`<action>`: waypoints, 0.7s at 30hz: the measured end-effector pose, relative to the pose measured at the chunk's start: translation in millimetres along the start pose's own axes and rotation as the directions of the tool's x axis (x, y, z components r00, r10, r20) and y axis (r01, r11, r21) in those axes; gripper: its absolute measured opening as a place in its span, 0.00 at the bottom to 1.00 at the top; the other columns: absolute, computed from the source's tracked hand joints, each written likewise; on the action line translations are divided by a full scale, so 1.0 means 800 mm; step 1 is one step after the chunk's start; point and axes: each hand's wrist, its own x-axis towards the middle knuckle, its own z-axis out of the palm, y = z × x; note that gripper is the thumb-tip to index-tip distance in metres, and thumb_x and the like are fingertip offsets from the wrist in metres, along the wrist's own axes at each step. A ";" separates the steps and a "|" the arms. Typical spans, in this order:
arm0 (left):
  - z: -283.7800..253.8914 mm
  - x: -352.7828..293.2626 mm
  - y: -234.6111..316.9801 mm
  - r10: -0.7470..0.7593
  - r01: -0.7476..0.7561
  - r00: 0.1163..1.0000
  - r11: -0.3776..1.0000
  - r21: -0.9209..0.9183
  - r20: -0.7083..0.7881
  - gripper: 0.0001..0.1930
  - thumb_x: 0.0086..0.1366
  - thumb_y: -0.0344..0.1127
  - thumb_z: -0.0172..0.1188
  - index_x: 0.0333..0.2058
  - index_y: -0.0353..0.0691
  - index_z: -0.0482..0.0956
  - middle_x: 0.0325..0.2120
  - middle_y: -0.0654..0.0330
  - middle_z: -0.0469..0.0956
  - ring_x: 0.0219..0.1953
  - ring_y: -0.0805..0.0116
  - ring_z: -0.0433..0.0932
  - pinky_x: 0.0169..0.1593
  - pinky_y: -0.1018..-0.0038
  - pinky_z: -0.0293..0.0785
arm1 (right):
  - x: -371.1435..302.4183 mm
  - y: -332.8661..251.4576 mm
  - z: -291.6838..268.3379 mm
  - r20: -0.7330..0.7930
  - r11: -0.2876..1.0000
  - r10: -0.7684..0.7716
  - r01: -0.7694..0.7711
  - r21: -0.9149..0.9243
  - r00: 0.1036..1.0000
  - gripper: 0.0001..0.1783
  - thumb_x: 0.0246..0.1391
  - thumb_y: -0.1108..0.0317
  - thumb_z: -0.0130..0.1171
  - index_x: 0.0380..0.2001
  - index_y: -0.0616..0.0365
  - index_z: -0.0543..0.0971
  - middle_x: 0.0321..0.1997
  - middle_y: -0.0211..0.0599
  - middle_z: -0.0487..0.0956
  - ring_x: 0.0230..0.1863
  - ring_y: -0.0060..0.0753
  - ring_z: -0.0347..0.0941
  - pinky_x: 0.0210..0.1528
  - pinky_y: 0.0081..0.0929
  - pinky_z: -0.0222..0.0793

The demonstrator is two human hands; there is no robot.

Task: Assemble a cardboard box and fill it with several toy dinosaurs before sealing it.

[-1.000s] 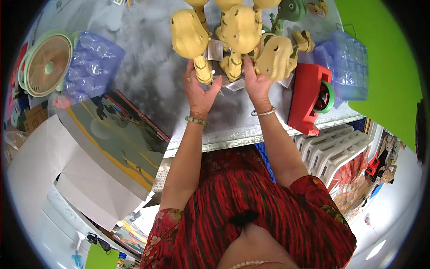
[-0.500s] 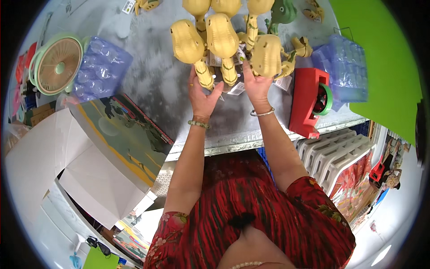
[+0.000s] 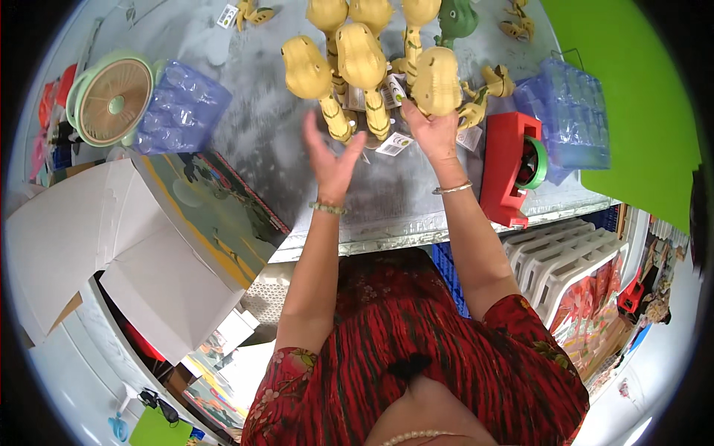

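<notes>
Yellow toys [image 3: 362,63] stood bunched at the far middle of the counter [image 3: 268,141]. The right hand [image 3: 430,128] gripped one toy [image 3: 436,83] from below; the left hand [image 3: 332,156] hung open just near them. A red dispenser [image 3: 508,167] sat right. Steadying with both hands would likely keep neighbours from toppling.

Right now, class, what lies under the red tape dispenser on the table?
The red tape dispenser stands on the grey table near its front edge. Only that mottled surface shows around its base; anything directly beneath is covered by the dispenser itself.
</notes>
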 end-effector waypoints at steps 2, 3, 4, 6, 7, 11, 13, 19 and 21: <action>-0.010 -0.017 0.026 0.050 -0.032 0.987 0.993 0.117 -0.154 0.28 0.45 0.31 0.61 0.45 0.31 0.60 0.44 0.48 0.61 0.47 0.58 0.60 0.50 0.65 0.57 | 0.001 0.003 -0.007 -0.025 0.981 -0.166 0.162 -0.108 0.986 0.18 0.38 0.69 0.56 0.35 0.65 0.70 0.31 0.42 0.73 0.34 0.39 0.69 0.37 0.30 0.63; -0.012 -0.024 0.036 0.051 -0.034 0.987 0.993 0.117 -0.150 0.28 0.45 0.31 0.61 0.45 0.31 0.60 0.44 0.48 0.61 0.47 0.58 0.60 0.50 0.65 0.57 | -0.001 0.006 -0.008 -0.020 0.924 -0.327 0.316 -0.214 0.945 0.17 0.41 0.70 0.54 0.37 0.66 0.70 0.35 0.43 0.73 0.37 0.37 0.69 0.40 0.27 0.62; -0.009 -0.029 0.045 0.087 -0.088 0.996 0.994 0.062 0.027 0.28 0.45 0.30 0.61 0.45 0.31 0.60 0.43 0.47 0.62 0.45 0.58 0.62 0.48 0.65 0.59 | -0.003 0.017 -0.007 -0.022 0.955 -0.272 0.267 -0.128 0.962 0.19 0.42 0.69 0.52 0.39 0.67 0.70 0.37 0.46 0.71 0.39 0.42 0.67 0.44 0.30 0.60; 0.005 -0.023 0.087 0.171 -0.192 0.971 0.974 0.117 0.167 0.26 0.47 0.27 0.57 0.45 0.28 0.58 0.38 0.44 0.65 0.35 0.53 0.68 0.41 0.64 0.65 | -0.005 0.013 -0.008 0.003 0.937 -0.298 0.293 -0.191 0.954 0.19 0.42 0.70 0.52 0.39 0.67 0.69 0.36 0.47 0.71 0.39 0.42 0.67 0.44 0.30 0.60; 0.016 -0.017 0.086 0.173 -0.194 0.971 0.974 0.120 0.166 0.26 0.47 0.27 0.57 0.45 0.28 0.58 0.38 0.44 0.65 0.35 0.53 0.68 0.41 0.64 0.65 | -0.004 0.012 -0.008 0.028 0.911 -0.324 0.320 -0.261 0.946 0.18 0.42 0.70 0.52 0.39 0.67 0.69 0.36 0.47 0.71 0.38 0.43 0.67 0.44 0.30 0.60; 0.050 0.012 0.073 0.207 -0.264 0.960 0.894 0.362 0.188 0.26 0.48 0.25 0.52 0.46 0.25 0.55 0.32 0.41 0.68 0.27 0.47 0.69 0.32 0.61 0.67 | -0.006 0.025 0.005 -0.121 0.910 -0.388 0.359 -0.206 0.914 0.12 0.38 0.72 0.52 0.30 0.63 0.72 0.29 0.43 0.73 0.32 0.47 0.68 0.37 0.34 0.63; 0.057 0.018 0.068 0.031 -0.111 0.973 0.931 0.348 0.228 0.24 0.48 0.25 0.53 0.44 0.26 0.58 0.26 0.43 0.69 0.26 0.47 0.69 0.32 0.61 0.66 | -0.005 0.032 0.006 -0.129 0.948 -0.304 0.287 -0.139 0.944 0.12 0.38 0.71 0.52 0.31 0.62 0.72 0.30 0.42 0.73 0.34 0.47 0.68 0.38 0.34 0.63; 0.075 0.020 0.071 0.093 -0.216 0.948 0.890 0.401 0.304 0.17 0.47 0.25 0.53 0.38 0.30 0.64 0.22 0.46 0.70 0.26 0.48 0.69 0.30 0.61 0.66 | 0.003 0.025 0.001 -0.037 0.960 -0.255 0.248 -0.130 0.966 0.11 0.38 0.70 0.52 0.29 0.60 0.74 0.29 0.42 0.74 0.32 0.47 0.69 0.36 0.35 0.65; 0.076 0.013 0.061 0.137 -0.217 0.963 0.904 0.369 0.232 0.15 0.47 0.26 0.53 0.37 0.31 0.65 0.22 0.46 0.71 0.26 0.48 0.70 0.29 0.61 0.67 | 0.005 0.021 0.002 -0.065 0.920 -0.353 0.334 -0.206 0.933 0.10 0.37 0.70 0.52 0.28 0.60 0.74 0.28 0.42 0.74 0.31 0.47 0.69 0.36 0.35 0.65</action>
